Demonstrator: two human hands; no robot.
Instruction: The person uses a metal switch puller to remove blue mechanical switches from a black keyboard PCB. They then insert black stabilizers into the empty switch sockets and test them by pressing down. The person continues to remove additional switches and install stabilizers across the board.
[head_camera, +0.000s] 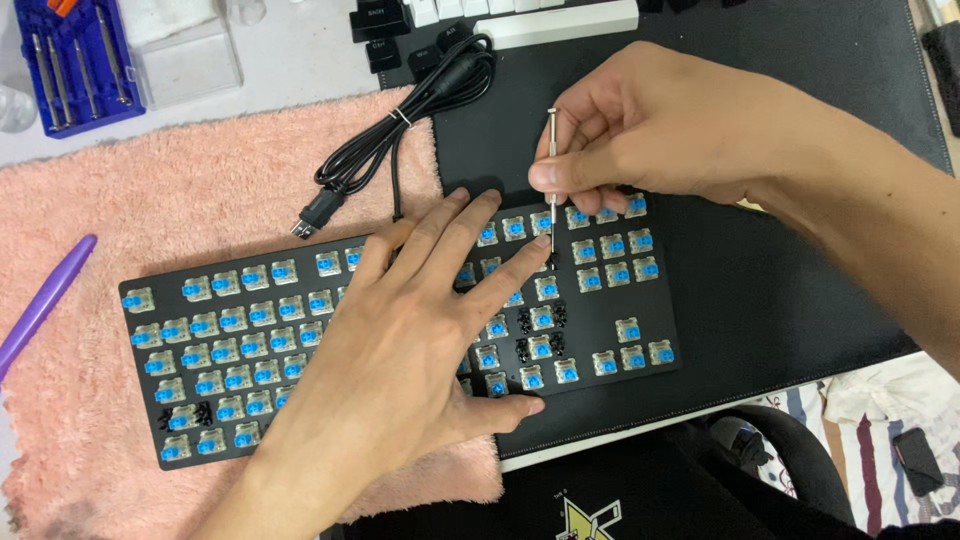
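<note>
Screwdriver (552, 175) is pinched upright in the closed fingers (560, 172) of the right hand (650, 125), tip down on the keyboard (400, 335) beside the left hand (400, 345), which is spread open and pressed flat on the switches.

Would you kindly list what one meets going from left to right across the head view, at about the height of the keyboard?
Purple pen → pink towel → keyboard → left hand → screwdriver held by the right hand → black desk mat.
</note>
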